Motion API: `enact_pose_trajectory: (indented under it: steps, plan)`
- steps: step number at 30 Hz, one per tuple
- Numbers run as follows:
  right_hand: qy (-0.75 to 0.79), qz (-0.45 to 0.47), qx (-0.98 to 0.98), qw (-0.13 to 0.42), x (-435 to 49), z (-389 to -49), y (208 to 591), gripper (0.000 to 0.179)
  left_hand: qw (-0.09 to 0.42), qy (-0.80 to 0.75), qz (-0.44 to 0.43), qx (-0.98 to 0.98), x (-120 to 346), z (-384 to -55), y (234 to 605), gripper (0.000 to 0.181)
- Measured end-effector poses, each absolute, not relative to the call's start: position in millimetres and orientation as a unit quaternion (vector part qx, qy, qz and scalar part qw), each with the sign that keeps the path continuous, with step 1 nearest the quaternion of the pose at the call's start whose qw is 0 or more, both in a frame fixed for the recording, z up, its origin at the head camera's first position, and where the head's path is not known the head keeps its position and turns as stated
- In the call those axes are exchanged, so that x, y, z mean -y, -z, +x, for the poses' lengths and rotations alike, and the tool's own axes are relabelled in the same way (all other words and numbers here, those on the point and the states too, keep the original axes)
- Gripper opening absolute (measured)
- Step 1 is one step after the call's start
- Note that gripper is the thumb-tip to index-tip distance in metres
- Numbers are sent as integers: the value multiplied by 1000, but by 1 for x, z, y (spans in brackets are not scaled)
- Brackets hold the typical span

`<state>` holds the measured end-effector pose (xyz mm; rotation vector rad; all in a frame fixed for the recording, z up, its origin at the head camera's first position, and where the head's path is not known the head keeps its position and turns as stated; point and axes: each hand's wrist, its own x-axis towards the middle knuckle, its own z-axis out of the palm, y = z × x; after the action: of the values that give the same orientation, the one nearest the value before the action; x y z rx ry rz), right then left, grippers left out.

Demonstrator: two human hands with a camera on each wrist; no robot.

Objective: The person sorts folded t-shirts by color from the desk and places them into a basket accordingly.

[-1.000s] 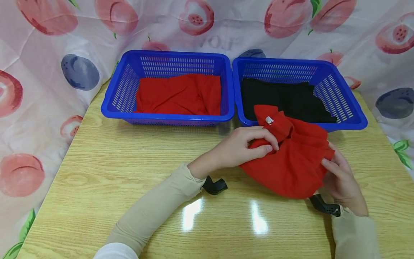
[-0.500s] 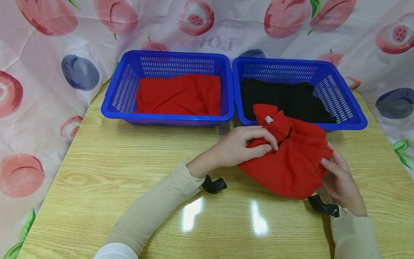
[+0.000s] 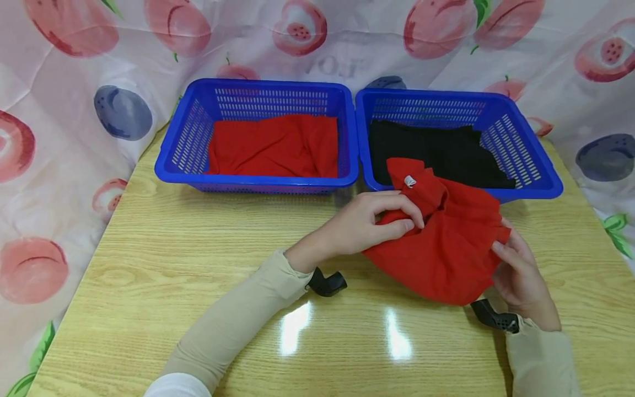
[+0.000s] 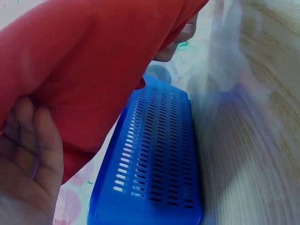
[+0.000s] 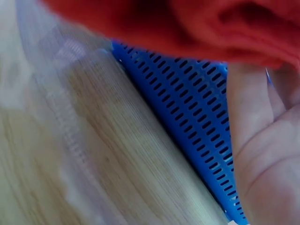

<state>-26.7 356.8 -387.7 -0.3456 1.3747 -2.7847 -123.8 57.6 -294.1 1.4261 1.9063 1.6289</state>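
Both hands hold up a bunched red garment (image 3: 446, 248) with a small white tag (image 3: 409, 181) near its upper left. My left hand (image 3: 369, 223) pinches it at the left, thumb and fingers at a fold. On the other side my right hand (image 3: 523, 270) grips the right edge, thumb in front and fingers behind the cloth. The garment overlaps the front rim of the right blue basket (image 3: 538, 190) in the head view. In the left wrist view the red cloth (image 4: 89, 61) hangs over the left palm; from the right wrist the cloth hides the fingertips.
Black folded cloth (image 3: 426, 146) lies in the right basket. Beside it stands a left blue basket (image 3: 258, 179) with folded red cloth (image 3: 275, 146) inside. Both baskets are at the back of the wooden table (image 3: 163, 259), before a fruit-printed curtain (image 3: 198, 49).
The garment and both hands have shifted very slightly to the left. Each hand keeps its hold, and the baskets stay where they were.
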Motion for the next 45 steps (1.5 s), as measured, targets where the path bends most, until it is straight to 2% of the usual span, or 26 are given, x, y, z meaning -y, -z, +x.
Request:
enact_pose_trajectory:
  steps: [9,18,23,30,41,45]
  plan:
    - [945,-143,-295,-7,-343,-25,389,33,103,-611,473,-626,-53,-128,292,13]
    - [978,-161,-136,3,-322,-30,393,33,81,-633,456,-621,-46,-131,287,13]
    - [976,-159,-147,5,-313,-30,392,34,72,-637,455,-618,-43,-132,285,13]
    - [965,-162,-205,-29,-304,-34,383,32,53,-641,447,-621,-37,-137,279,12]
    - [974,-125,-186,-17,-286,-45,380,31,34,-644,446,-621,-23,-134,271,12]
    - [976,-116,-182,-30,-283,-53,373,30,28,-651,450,-611,-22,-136,268,12]
